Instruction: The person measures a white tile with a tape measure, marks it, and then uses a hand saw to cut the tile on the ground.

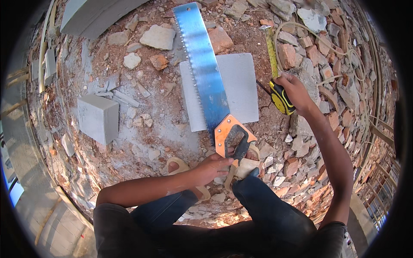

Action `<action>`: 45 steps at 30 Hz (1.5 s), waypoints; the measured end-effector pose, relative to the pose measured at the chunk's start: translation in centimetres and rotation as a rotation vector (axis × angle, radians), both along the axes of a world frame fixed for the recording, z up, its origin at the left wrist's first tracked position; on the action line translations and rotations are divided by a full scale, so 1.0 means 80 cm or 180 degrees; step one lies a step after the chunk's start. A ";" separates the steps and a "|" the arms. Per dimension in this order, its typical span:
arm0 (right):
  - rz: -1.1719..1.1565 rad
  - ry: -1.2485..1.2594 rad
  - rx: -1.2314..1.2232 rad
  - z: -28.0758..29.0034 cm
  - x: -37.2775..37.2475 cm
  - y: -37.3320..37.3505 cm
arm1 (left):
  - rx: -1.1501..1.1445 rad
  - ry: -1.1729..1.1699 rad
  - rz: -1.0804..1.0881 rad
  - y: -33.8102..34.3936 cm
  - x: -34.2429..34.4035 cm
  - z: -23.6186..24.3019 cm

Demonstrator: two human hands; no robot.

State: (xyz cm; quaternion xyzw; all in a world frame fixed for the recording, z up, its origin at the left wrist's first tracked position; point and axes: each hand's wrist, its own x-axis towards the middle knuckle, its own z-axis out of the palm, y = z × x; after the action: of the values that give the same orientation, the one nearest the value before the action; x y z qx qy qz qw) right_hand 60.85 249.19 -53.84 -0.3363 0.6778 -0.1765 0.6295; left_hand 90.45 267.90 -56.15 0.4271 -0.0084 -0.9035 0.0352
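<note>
A hand saw [202, 69] with a long steel blade and an orange-and-black handle [223, 133] lies across a flat light-grey block [242, 88]. My left hand [211, 167] has its fingers at the lower end of the saw's handle, gripping it. Over to the right, my right hand [297, 92] is closed on a yellow-and-black tape measure [282, 103]; a short length of yellow tape [272, 51] runs upward from it. A dark thin strip, too unclear to name, sticks out between the block and the tape measure. My sandalled feet [178, 167] are just below the block.
A grey cut block [98, 118] sits at the left among thin offcuts; a larger grey block [90, 15] is at the top left. Broken brick rubble [327, 56] with a pale cord covers the right side. A concrete strip [19, 142] with wooden sticks runs along the far left.
</note>
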 end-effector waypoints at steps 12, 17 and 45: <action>0.1011 0.0930 -0.1018 0.023 0.004 -0.056 | -0.0897 -0.0794 -0.0142 -0.020 0.056 0.087; 0.1870 0.1394 -0.1221 0.014 0.004 -0.067 | -0.1091 -0.0688 0.0568 -0.034 0.136 0.131; 0.4214 0.2346 -0.1683 0.013 0.119 -0.075 | -0.1705 -0.1092 0.0857 0.093 0.254 0.021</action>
State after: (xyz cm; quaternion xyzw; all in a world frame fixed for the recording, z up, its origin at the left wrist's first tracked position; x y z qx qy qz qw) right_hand 70.38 243.21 -52.81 -0.8432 0.4376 0.2012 0.2387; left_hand 110.78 275.36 -54.45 0.5456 -0.1947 -0.7715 0.2631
